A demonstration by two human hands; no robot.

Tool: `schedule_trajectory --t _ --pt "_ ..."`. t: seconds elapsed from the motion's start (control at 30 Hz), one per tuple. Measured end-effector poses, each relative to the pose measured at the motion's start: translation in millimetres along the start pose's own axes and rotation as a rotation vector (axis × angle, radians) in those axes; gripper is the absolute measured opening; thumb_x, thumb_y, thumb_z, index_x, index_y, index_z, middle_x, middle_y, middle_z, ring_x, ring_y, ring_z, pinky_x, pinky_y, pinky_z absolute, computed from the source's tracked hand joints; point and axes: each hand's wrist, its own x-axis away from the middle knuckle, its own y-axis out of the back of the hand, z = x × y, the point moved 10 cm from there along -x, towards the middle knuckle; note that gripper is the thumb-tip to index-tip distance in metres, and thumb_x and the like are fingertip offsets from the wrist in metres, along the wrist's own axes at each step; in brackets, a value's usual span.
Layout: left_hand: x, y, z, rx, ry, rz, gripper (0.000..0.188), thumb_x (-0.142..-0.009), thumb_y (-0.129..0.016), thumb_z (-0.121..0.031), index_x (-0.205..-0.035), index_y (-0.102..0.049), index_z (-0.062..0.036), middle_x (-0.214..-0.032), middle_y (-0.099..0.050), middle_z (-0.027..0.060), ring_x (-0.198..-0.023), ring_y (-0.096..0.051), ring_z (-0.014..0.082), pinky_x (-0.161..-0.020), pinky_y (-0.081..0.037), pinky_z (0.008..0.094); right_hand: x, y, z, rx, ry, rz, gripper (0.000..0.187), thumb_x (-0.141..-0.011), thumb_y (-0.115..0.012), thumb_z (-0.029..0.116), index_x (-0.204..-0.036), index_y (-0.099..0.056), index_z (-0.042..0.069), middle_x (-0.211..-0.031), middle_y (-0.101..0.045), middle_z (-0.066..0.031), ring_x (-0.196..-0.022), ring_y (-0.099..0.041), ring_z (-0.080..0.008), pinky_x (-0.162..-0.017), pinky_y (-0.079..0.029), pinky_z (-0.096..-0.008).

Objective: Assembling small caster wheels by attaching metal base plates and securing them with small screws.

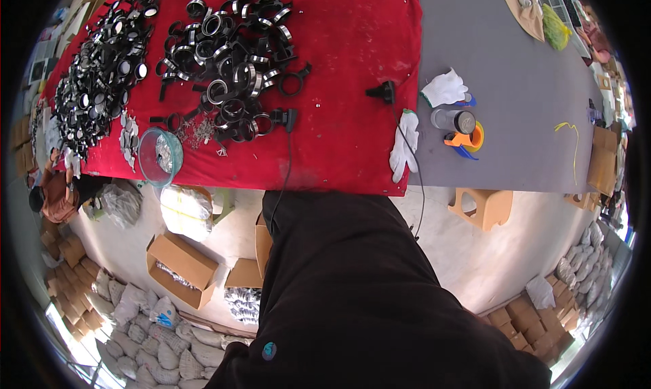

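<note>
Neither of my hands shows; only my dark clothing fills the lower middle, up against the table edge. On the red cloth [339, 138] lies a heap of black ring-shaped parts [254, 83] with silvery bands. Farther left spreads a larger pile of small black parts with pale discs [102, 70]. A clear bowl [142, 160] holds small metal pieces, and thin metal bits [198, 131] are scattered beside it. Two black corded pieces, one by the ring heap [290, 120] and one farther right [382, 92], rest on the cloth. A white glove [405, 147] straddles the cloth's right edge.
On the grey tabletop [515, 138] are another white glove [444, 89], a clear jar [447, 120], an orange-and-yellow item [475, 138] and a yellow-green bag [556, 28]. A tan stool [498, 209] and an open carton [193, 253] stand below. Another person [60, 196] is at far left.
</note>
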Motion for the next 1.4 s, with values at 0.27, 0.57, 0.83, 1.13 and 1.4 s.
schedule_trajectory --t 0.27,0.57,0.83,1.13,1.4 --pt "-19.2 -14.7 -4.2 -0.12 0.024 0.062 0.028 -0.096 -0.086 -0.014 -0.121 -0.082 -0.0024 -0.108 -0.083 0.0111 -0.091 -0.077 0.019 -0.074 -0.062 0.036 12.0 31.2 -8.5 0.145 -0.024 0.038 0.033 -0.1 -0.079 0.011 -0.13 -0.077 -0.003 -0.117 -0.082 -0.0103 -0.096 -0.076 -0.0156 -0.084 -0.062 -0.033" --pt "-29.5 -18.9 -19.0 -0.233 0.029 0.088 0.027 -0.095 -0.086 -0.014 -0.12 -0.082 -0.0034 -0.107 -0.083 0.0104 -0.089 -0.077 0.0188 -0.073 -0.061 0.0363 19.7 55.0 16.3 0.355 -0.037 0.101 0.033 -0.1 -0.079 0.011 -0.13 -0.078 -0.001 -0.117 -0.082 -0.0096 -0.098 -0.075 -0.0149 -0.087 -0.061 -0.0331" --pt "73.2 58.5 -14.8 -0.13 -0.042 -0.289 0.025 -0.095 -0.086 -0.014 -0.119 -0.083 -0.0044 -0.106 -0.083 0.0098 -0.088 -0.076 0.0186 -0.072 -0.061 0.0365 -106.1 -66.6 238.6 0.885 0.098 0.415 0.033 -0.1 -0.08 0.012 -0.131 -0.078 0.001 -0.118 -0.082 -0.009 -0.101 -0.075 -0.0143 -0.089 -0.061 -0.0332" --pt "109.8 93.4 -12.6 -0.17 -0.05 -0.408 0.024 -0.095 -0.085 -0.013 -0.118 -0.084 -0.0055 -0.105 -0.083 0.009 -0.087 -0.076 0.0184 -0.071 -0.06 0.0368 -103.0 -124.7 340.9 1.235 0.165 0.522 0.034 -0.099 -0.081 0.013 -0.131 -0.078 0.002 -0.119 -0.082 -0.0083 -0.104 -0.074 -0.0136 -0.092 -0.06 -0.0334" --pt "357.4 109.0 -200.0 -0.52 -0.502 -1.042 0.029 -0.093 -0.08 -0.028 -0.111 -0.082 -0.0061 -0.113 -0.08 0.0119 -0.108 -0.073 0.0218 -0.095 -0.056 0.0401 -63.2 -99.3 333.3 1.42 0.12 0.533 0.034 -0.099 -0.082 0.013 -0.131 -0.078 0.004 -0.119 -0.082 -0.0077 -0.106 -0.073 -0.0131 -0.094 -0.06 -0.0335"
